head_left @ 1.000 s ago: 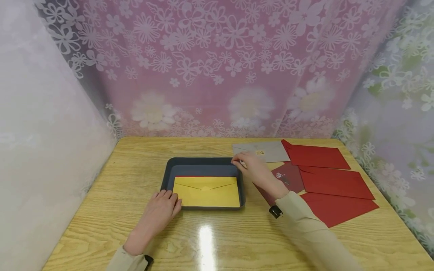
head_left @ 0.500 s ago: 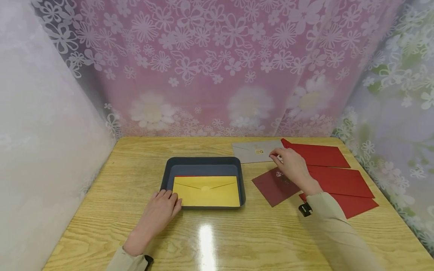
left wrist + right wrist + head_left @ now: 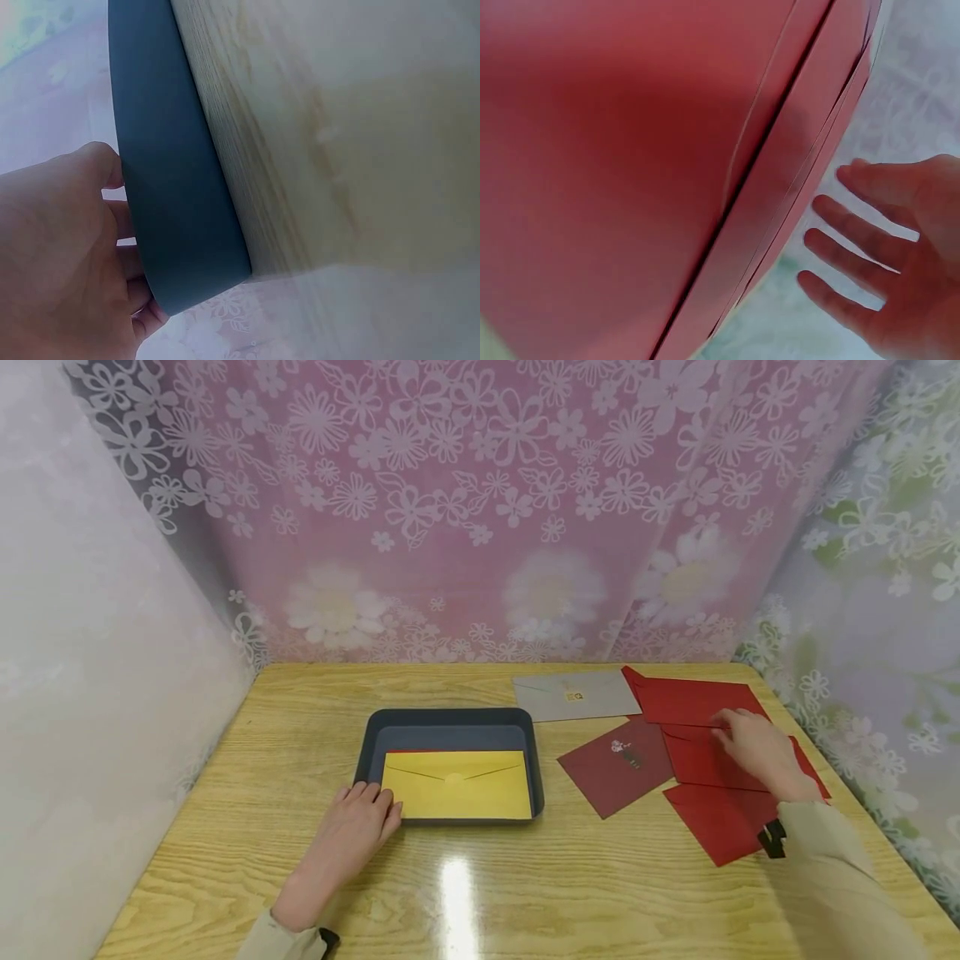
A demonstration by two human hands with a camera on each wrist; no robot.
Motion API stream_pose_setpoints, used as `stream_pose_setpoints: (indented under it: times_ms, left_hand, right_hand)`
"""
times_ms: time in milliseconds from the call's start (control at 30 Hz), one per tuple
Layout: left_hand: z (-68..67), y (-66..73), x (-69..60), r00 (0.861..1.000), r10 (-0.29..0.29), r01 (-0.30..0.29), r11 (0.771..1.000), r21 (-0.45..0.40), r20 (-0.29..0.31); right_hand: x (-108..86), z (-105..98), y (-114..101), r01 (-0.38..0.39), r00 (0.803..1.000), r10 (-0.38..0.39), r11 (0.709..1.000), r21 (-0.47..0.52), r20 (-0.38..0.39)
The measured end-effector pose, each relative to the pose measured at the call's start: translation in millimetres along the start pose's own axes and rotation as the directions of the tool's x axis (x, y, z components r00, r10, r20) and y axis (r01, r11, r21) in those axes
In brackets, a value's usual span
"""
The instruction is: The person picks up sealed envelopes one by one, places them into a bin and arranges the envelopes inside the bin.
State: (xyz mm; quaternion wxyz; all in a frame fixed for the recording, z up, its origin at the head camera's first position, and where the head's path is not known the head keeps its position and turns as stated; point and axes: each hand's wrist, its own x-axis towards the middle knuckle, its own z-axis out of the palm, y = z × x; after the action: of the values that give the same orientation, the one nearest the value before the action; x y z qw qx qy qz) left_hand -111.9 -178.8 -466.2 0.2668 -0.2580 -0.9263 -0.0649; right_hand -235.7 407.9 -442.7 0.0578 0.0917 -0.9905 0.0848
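Observation:
My left hand (image 3: pixel 352 827) grips the front left corner of a dark blue-grey tray (image 3: pixel 450 717); in the left wrist view the thumb and fingers hold its wall (image 3: pixel 169 157). A yellow envelope (image 3: pixel 456 793) lies flap side up in the tray, a red edge (image 3: pixel 408 750) showing behind it. Over the red envelopes at the right hovers my right hand (image 3: pixel 761 752), holding nothing. Its fingers (image 3: pixel 855 225) are spread and slightly bent in the right wrist view, apart from the red envelopes (image 3: pixel 630 150). The hand and sleeve hide parts of the middle red envelope (image 3: pixel 693 756).
A grey envelope (image 3: pixel 585 693) with a gold mark lies behind, beside a red envelope (image 3: pixel 697 700). A maroon envelope (image 3: pixel 611 772) lies between tray and red pile. Another red envelope (image 3: pixel 716 818) lies nearest the front. Curtains (image 3: pixel 487 527) stand around the wooden table (image 3: pixel 375 893).
My right hand has moved from the tray's right back corner rightward across the grey and maroon envelopes to the red ones. The left hand has stayed on the tray.

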Motion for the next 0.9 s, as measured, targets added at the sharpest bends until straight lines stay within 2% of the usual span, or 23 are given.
stream_pose_setpoints:
  times_ms: [200,400,900]
  left_hand:
    - [1.0,-0.2,-1.2,1.000,0.005,-0.005,1.000,0.002,-0.007]
    - [-2.1,1.4,-1.6,0.999,-0.011,0.011,1.000,-0.001,0.036]
    - [0.8,-0.6,0.0,1.000,0.015,-0.014,1.000,0.007,-0.007]
  right_hand:
    - [-1.1,-5,32,0.035,0.992,-0.029,0.998,-0.046,0.124]
    - [-1.8,-8,38,0.009,0.971,-0.002,1.000,-0.028,0.237]
    - [1.4,-5,37,0.008,0.960,-0.027,0.998,0.068,0.280]
